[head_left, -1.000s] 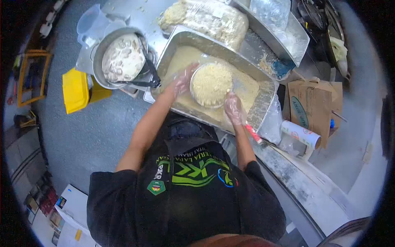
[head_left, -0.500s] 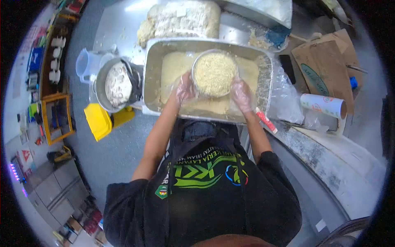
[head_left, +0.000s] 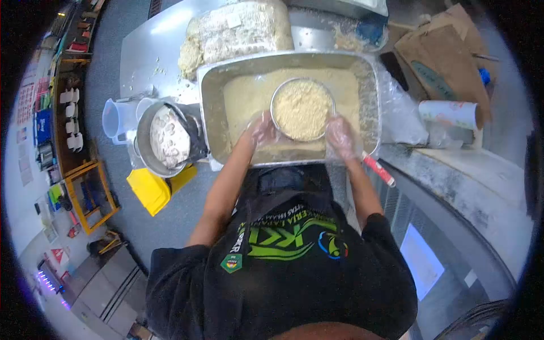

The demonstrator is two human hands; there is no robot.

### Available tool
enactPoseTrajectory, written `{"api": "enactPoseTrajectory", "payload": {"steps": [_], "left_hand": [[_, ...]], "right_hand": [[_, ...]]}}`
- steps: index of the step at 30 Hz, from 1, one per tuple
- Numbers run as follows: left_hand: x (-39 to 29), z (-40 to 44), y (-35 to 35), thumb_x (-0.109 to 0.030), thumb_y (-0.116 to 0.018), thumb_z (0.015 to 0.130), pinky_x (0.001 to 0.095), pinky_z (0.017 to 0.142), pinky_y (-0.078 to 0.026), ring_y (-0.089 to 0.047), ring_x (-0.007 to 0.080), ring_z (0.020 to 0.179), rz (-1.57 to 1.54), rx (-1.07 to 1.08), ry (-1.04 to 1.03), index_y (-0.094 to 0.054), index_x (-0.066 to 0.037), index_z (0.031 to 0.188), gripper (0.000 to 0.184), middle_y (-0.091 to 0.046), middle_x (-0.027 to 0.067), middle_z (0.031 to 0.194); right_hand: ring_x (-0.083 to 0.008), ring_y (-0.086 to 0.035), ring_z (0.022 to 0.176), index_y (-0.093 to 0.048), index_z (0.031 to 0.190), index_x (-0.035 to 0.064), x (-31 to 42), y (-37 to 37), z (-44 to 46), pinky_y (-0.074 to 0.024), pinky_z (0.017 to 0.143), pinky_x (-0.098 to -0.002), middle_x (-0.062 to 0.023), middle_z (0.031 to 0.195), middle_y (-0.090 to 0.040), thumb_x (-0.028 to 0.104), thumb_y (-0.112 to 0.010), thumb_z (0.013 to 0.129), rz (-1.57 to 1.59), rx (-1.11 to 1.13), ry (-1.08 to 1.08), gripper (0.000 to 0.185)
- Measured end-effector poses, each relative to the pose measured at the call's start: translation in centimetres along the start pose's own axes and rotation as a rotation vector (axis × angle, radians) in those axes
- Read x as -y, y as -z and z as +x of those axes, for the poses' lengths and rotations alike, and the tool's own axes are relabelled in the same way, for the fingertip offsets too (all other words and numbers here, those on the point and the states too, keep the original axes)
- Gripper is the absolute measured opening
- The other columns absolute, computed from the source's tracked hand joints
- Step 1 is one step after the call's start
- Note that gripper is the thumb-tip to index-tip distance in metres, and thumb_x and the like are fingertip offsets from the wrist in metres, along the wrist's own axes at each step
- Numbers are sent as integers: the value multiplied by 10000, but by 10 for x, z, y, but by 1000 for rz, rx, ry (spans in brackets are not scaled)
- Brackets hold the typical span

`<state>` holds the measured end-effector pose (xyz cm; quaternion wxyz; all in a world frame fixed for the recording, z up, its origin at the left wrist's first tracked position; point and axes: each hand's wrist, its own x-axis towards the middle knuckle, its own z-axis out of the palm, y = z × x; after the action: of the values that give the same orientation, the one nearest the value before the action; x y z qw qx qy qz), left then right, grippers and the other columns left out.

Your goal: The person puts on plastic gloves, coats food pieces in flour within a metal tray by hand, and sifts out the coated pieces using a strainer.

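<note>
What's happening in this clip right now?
A person in clear plastic gloves holds a round sieve heaped with pale crumbs over a large metal tray, left hand and right hand on opposite sides of its rim. Fine pale powder covers much of the tray's bottom. A pot of white-coated pieces stands beside the tray, on the person's left.

Single head-worn view; from above the torso (head_left: 300, 283), forward and steeply down to the metal tray (head_left: 214, 107).
</note>
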<state>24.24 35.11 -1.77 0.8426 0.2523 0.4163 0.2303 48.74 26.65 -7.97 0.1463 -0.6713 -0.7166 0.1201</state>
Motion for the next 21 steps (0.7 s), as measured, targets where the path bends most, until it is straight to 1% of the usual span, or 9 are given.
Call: {"api": "enactPoseTrajectory", "payload": {"steps": [1,2,5,8,11,14,17,19,21], "left_hand": [[11,9,11,-388,-293,880,594,791,-385,-312,347,1160,120,28,-62,-256,-58,1273,515,-305,151,1284],[-12,-5,-7,-381,-313,878,545,824,-387,-331,321,1155,70,-7,10,-260,-57,1272,513,-313,146,1281],[-24,-19,-10,-374,-348,872,439,872,-397,-387,277,1124,-38,-13,43,-300,-47,1254,505,-353,135,1260],[13,21,31,-365,-352,875,320,847,-401,-476,242,1019,424,-130,-477,-434,-21,1161,454,-484,132,1129],[-4,15,42,-369,-312,885,318,866,-373,-451,188,1018,-83,-85,-72,-436,6,1138,468,-469,124,1129],[14,31,60,-388,-330,878,313,854,-371,-464,191,963,24,-172,-241,-442,3,1136,482,-485,106,1080],[23,26,65,-409,-318,873,320,935,-301,-391,214,1103,-161,-32,-175,-338,-4,1231,540,-401,133,1215],[-7,-4,42,-454,-323,856,330,955,-271,-374,216,1121,-189,26,-153,-316,-1,1243,596,-414,140,1205],[16,19,55,-468,-334,847,347,923,-315,-360,214,1130,20,-15,-327,-327,-24,1241,594,-380,139,1233]], "right_hand": [[-232,-530,745,-527,942,72,6,10,6,-406,702,-343,-118,750,-535,99,-461,741,-285,74,16,213],[-230,-526,798,-523,966,46,-4,5,15,-402,711,-342,-111,789,-547,109,-475,728,-325,332,-81,250],[-239,-531,782,-530,911,22,29,42,15,-408,707,-331,-107,774,-548,84,-463,724,101,16,-52,207],[-245,-542,733,-538,855,7,32,54,21,-419,684,-325,-121,740,-547,70,-449,732,-108,150,58,164],[-241,-538,742,-532,872,19,-16,13,10,-422,701,-323,-112,734,-544,67,-435,748,-172,91,59,164],[-230,-534,717,-527,889,23,22,42,33,-428,666,-330,-98,713,-540,63,-425,750,-261,255,191,177],[-224,-530,689,-520,905,23,34,53,47,-433,630,-319,-102,710,-541,59,-423,753,-289,356,-61,184],[-257,-538,675,-524,892,10,45,52,39,-432,599,-344,-134,706,-543,68,-432,747,-269,278,49,182],[-290,-547,662,-528,880,-3,54,46,41,-431,568,-369,-166,702,-544,77,-440,742,-228,184,172,182]]}}
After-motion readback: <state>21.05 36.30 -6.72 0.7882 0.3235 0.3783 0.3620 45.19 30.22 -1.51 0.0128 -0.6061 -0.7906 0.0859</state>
